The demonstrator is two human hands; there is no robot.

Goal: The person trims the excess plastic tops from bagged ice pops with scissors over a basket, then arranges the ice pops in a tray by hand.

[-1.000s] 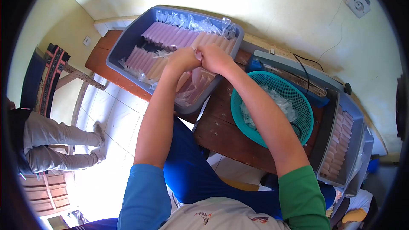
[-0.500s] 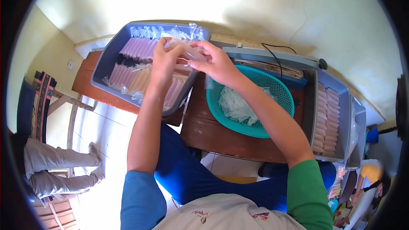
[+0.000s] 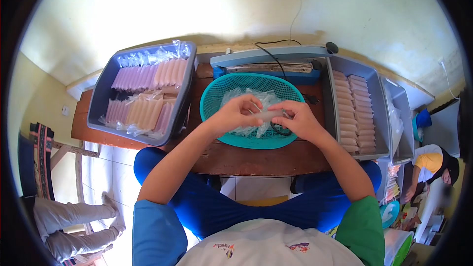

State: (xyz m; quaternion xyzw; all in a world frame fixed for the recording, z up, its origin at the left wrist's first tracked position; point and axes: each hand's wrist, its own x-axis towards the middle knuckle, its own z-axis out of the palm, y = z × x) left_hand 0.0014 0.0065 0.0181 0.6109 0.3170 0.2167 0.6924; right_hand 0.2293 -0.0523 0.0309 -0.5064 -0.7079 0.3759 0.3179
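Over the teal basket (image 3: 212,130), my left hand (image 3: 238,114) and my right hand (image 3: 296,118) hold a pale, filled plastic tube (image 3: 266,116) lying level between them, one at each end. Clear plastic scraps or wrappers (image 3: 261,97) lie in the basket below. A dark looped handle, perhaps of scissors (image 3: 280,129), shows beside my right fingers; its other end is hidden. To the left, a grey tub (image 3: 98,103) holds rows of lilac and peach tubes (image 3: 170,73) with loose clear plastic ends.
Behind the basket stands a blue-grey sealer-like device (image 3: 266,58) with a black cord. A grey tray (image 3: 332,113) of stacked tubes is on the right, with another bin (image 3: 406,140) beyond. People are visible at far left (image 3: 79,216) and far right (image 3: 433,162).
Both hands have moved from the left tub to above the teal basket, bringing the tube with them. The view has swung right, and more of the co-worker at the right shows.
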